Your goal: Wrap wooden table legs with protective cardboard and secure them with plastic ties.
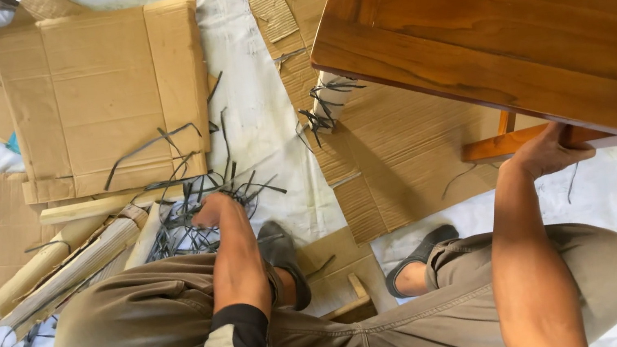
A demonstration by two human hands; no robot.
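fingers of the right hand (546, 152) wrap a rail (514, 142) under the wooden table (515, 17); left hand (213, 210), seemingly curled closed, sits in straps (192, 217) well left of it.

Bright, even daylight; soft shadows, sharp focus.

White floor sheet (259, 123) carries flattened cardboard (103, 99) and grey strapping strips (190, 205)
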